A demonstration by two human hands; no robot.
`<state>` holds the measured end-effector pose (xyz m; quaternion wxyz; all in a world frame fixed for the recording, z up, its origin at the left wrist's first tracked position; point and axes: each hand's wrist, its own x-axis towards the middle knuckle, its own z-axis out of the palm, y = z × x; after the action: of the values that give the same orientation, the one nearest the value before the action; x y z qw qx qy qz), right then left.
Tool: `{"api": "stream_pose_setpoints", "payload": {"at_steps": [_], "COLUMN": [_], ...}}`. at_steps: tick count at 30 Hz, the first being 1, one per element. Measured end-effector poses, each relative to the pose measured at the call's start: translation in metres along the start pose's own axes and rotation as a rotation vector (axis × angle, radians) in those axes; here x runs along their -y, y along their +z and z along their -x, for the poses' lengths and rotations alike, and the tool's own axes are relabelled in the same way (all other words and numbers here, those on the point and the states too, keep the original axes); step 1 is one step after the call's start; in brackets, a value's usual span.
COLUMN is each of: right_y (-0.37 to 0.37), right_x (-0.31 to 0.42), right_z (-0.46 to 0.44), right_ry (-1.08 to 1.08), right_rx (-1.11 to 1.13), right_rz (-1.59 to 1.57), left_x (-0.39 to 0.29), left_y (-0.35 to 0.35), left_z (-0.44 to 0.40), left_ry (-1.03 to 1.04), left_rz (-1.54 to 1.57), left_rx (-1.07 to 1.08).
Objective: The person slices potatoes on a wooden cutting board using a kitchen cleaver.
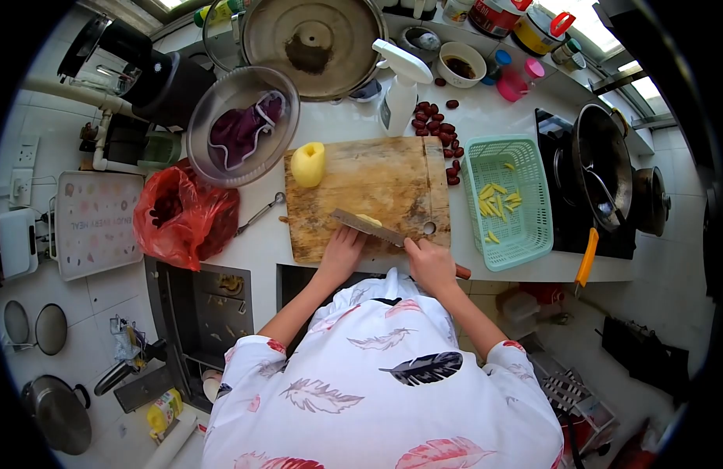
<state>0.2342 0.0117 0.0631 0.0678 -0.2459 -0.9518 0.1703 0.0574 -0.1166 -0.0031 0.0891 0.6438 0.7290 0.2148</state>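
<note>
My right hand (432,264) grips the brown handle of a kitchen knife (386,232). The broad blade slants across the near part of a worn wooden cutting board (369,176). Close against the near side of the blade, my left hand (346,248) has its fingers bent and pressed together; what lies under them is hidden. A pale yellow piece (370,220) shows just beyond the blade, partly covered by it. At the board's far left stands a larger peeled yellow fruit or vegetable (308,164), its exact kind unclear.
Right of the board, a green basket (547,227) holds several yellow strips (496,205). Red dates (433,123) and a white spray bottle (400,94) sit behind. Left are a bowl with purple cloth (291,102), a peeler-like tool (260,216) and a red bag (185,219). A wok (604,168) stands far right.
</note>
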Motion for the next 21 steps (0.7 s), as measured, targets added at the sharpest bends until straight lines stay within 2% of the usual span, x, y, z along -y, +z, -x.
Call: {"api": "stream_pose_setpoints", "payload": {"at_steps": [21], "right_y": [-0.0019], "right_x": [0.0000], "right_z": [-0.0022], "right_ry": [0.040], "right_rx": [0.027], "right_rz": [-0.043], "left_x": [0.0002], "left_y": [-0.0074], "left_z": [-0.0032], "left_ry": [-0.022], "left_rz": [0.030], "left_rx": [0.044]}}
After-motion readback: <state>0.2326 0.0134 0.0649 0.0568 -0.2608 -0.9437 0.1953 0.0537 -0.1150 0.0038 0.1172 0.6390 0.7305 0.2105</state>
